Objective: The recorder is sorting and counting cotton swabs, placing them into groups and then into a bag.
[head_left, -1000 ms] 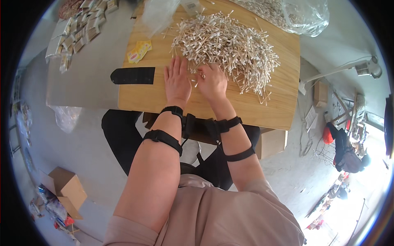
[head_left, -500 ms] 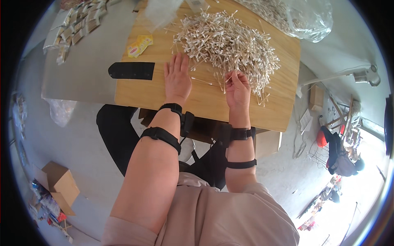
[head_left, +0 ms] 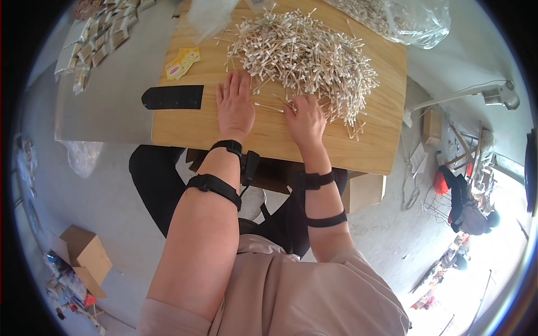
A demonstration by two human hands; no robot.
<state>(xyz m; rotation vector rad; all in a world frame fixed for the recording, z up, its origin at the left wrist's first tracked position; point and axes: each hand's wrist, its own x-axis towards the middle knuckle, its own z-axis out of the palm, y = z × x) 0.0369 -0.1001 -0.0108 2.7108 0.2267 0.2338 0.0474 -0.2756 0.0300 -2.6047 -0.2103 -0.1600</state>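
Note:
A large heap of cotton swabs (head_left: 302, 53) with white tips and pale sticks covers the far middle of the wooden board (head_left: 269, 134). My left hand (head_left: 235, 106) lies flat on the board left of the heap, fingers stretched out and holding nothing. At the heap's near edge, my right hand (head_left: 307, 120) is closed, palm down. A thin swab stick (head_left: 283, 101) sticks out to the left from its fingers; the fingertips are partly hidden. Between my hands a single loose swab (head_left: 268, 107) lies on the wood.
Yellow packets (head_left: 182, 63) and a black strip (head_left: 172, 97) lie left of my left hand. Bundles of packed swabs (head_left: 101, 42) sit on the grey table at the far left. A clear plastic bag (head_left: 417, 22) is at the far right. A lamp (head_left: 500, 95) stands beyond the right edge.
My right hand has moved left and turned palm down, toward the loose swab. My left hand stays flat on the board. The whole view has shifted slightly.

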